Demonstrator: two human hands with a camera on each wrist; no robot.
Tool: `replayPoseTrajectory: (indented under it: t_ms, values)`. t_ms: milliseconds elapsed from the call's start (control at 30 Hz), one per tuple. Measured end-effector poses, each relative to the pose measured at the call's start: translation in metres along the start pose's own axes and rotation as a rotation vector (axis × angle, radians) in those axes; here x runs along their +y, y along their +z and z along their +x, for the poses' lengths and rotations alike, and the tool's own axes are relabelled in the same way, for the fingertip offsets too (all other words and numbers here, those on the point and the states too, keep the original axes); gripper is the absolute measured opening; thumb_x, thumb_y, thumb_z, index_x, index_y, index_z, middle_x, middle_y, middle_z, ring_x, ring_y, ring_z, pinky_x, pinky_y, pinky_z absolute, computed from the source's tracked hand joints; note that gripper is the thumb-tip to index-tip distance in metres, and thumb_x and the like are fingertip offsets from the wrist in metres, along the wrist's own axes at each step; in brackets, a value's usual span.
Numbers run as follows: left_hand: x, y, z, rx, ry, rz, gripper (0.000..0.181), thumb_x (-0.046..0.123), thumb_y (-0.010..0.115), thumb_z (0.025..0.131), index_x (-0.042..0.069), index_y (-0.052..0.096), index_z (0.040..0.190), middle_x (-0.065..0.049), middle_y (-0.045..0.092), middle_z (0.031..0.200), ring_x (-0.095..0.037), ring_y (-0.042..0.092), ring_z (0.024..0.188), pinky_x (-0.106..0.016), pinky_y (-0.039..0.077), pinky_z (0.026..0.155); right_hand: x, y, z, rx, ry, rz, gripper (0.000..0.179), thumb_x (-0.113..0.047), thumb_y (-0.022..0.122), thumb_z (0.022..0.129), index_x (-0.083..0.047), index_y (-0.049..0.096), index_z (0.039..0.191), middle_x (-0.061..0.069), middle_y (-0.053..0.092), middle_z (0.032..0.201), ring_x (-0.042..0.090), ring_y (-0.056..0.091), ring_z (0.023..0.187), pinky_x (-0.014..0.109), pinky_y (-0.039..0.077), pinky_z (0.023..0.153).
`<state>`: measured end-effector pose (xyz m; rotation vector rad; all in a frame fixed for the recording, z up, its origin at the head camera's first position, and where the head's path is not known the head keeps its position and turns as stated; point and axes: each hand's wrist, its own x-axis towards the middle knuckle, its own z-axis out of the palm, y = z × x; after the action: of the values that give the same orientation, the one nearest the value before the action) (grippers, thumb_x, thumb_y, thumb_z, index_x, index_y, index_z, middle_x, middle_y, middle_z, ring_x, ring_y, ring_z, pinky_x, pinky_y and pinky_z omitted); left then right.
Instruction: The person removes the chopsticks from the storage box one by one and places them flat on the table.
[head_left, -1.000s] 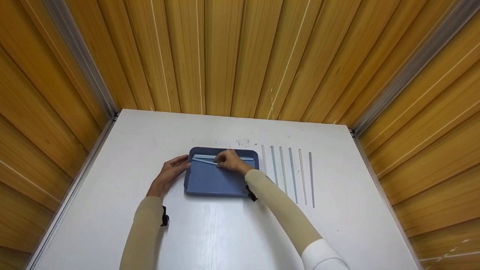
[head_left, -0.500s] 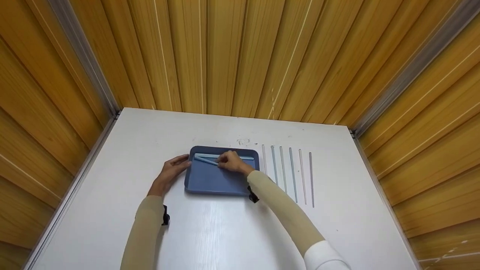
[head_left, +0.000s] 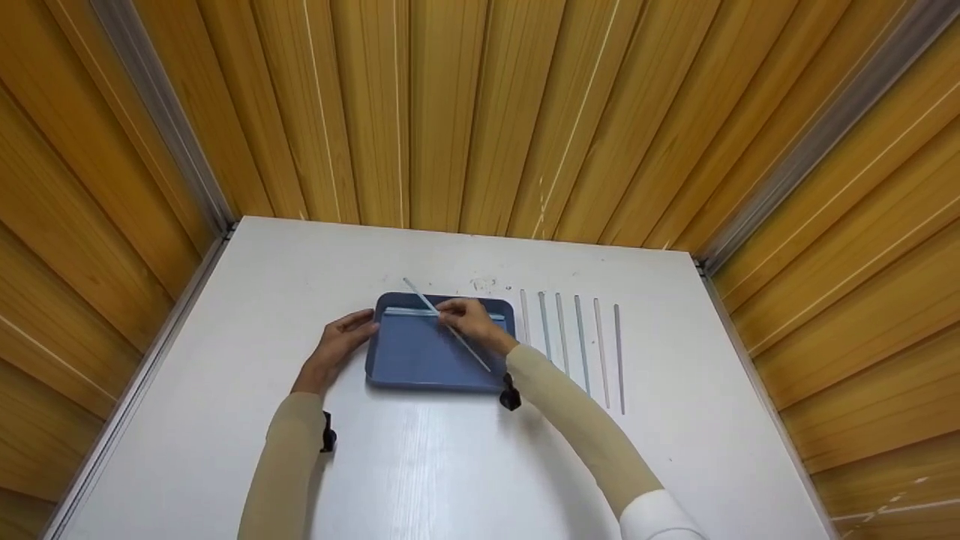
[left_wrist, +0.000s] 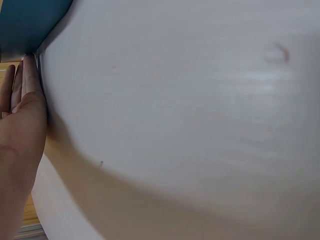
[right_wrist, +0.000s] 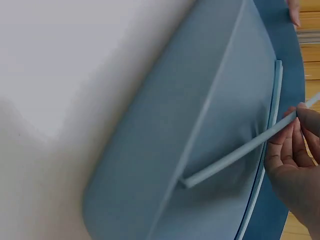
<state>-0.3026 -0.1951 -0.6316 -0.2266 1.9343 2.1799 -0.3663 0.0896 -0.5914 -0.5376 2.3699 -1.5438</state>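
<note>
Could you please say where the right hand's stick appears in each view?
Head: the stick slants over the blue tray, just below centre.
Left wrist: not in it.
Right wrist: right half, slanting from the right edge down and left.
Shared landmark: the blue tray, in all three views.

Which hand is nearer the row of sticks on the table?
Right: the right hand is over the tray, pinching a pale stick, left of the row of sticks. The left hand is at the tray's left edge, farther away.
</note>
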Motion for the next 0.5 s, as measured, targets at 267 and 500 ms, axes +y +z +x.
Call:
replayPoseTrajectory:
  t_ms: [267,500]
  values:
    - [0.0,0.001,0.0,-0.006,0.007,-0.012,0.065,0.019,0.073,0.096,0.002,0.045,0.152,-0.017,0.044,0.16,-0.024,0.046,0.145,-0.022,0.05,0.11,-0.003,-0.011,-0.006,0.159,0.055,0.197,0.029,-0.003,0.065,0.098,0.011,0.067,0.124,0.022,0.075,0.109,0.002,0.065,0.085,0.013,0.053,0.075]
    - [0.0,0.001,-0.001,-0.007,0.031,0.012,0.062,0.019,0.071,0.098,0.001,0.045,0.152,-0.019,0.043,0.16,-0.015,0.053,0.137,-0.019,0.051,0.107,-0.006,-0.027,-0.017,0.263,0.07,0.227,0.03,-0.006,0.066,0.099,0.01,0.068,0.124,0.025,0.073,0.116,0.012,0.07,0.095,0.014,0.055,0.076]
